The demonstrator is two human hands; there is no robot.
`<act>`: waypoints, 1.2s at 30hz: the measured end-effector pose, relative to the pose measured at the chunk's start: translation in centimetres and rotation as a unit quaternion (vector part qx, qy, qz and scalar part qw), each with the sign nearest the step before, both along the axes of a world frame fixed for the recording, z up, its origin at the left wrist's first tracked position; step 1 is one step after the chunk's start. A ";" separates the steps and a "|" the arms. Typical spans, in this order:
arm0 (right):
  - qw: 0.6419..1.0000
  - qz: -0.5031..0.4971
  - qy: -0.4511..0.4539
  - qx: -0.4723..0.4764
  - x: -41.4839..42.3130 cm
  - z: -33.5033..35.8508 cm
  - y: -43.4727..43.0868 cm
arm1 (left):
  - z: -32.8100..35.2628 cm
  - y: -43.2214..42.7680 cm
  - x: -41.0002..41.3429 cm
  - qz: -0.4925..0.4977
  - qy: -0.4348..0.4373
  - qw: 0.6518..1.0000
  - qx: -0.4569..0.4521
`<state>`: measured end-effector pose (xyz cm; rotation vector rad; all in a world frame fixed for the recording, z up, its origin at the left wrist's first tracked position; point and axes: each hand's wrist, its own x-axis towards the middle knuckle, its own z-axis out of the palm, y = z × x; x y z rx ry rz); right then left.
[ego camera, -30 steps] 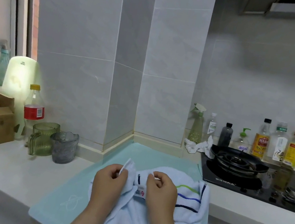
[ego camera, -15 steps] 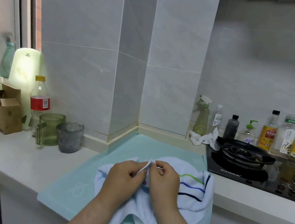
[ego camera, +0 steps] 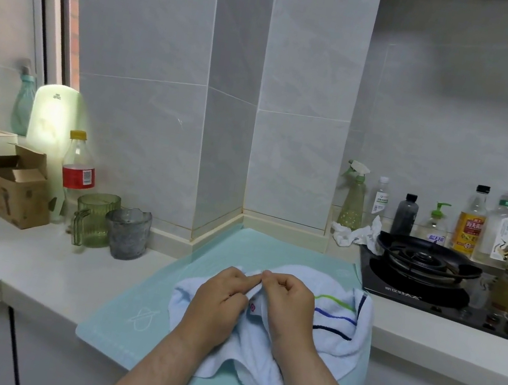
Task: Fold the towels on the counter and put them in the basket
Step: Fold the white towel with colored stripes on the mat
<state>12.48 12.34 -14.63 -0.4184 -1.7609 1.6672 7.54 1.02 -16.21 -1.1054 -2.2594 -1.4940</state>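
A white towel with green, blue and dark stripes lies crumpled on a pale teal mat on the counter. My left hand and my right hand rest on top of it, side by side and touching. Both pinch the towel's edge between thumb and fingers, just above a small red label. Part of the towel hangs over the counter's front edge. No basket is in view.
A gas stove sits to the right, with bottles and a crumpled white rag along the wall behind. At the left stand a green jug, a grey cup, a cola bottle and a cardboard box.
My two hands have come together at the towel's edge; a second ago they were a little apart. The view has tilted upward slightly.
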 end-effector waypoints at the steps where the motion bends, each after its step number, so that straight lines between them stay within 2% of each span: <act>1: 1.000 0.000 -0.004 0.001 0.1 0.1 0.0 | 0.1 0.0 0.0 -0.001 -0.002 1.000 0.002; 8: 1.000 -0.018 -0.002 -0.011 0.2 0.2 0.1 | -0.3 0.0 -0.2 0.009 -0.050 0.999 0.020; 11: 0.999 -0.042 0.006 -0.022 0.0 -0.1 0.2 | -0.1 0.2 -0.3 0.060 -0.060 0.996 0.011; 15: 0.997 -0.065 0.017 -0.031 -0.3 -0.5 0.4 | 0.4 0.3 -0.3 0.133 -0.063 0.988 0.048; 17: 0.996 -0.074 0.022 -0.038 -0.2 -0.6 0.4 | 0.2 0.4 -0.6 0.166 -0.053 0.985 0.008; 19: 0.995 -0.089 0.035 -0.032 0.2 -0.3 0.4 | -0.1 0.6 -0.5 0.185 -0.003 0.978 -0.094; 21: 0.994 -0.102 0.035 -0.012 0.9 0.4 0.7 | 0.0 0.9 0.2 0.148 0.002 0.980 -0.134; 26: 0.992 -0.112 -0.020 0.051 3.1 3.9 2.9 | 2.2 2.2 3.7 0.113 -0.033 0.990 -0.081; 30: 0.990 -0.071 -0.052 0.111 5.9 9.6 5.3 | 5.5 3.7 7.0 0.030 -0.189 0.980 -0.057; 33: 0.988 -0.017 -0.044 0.148 8.9 14.4 6.3 | 8.4 4.3 9.0 -0.072 -0.250 0.965 -0.029; 36: 0.979 0.024 -0.052 0.197 11.8 18.5 6.8 | 10.7 4.7 10.0 -0.120 -0.177 0.974 -0.077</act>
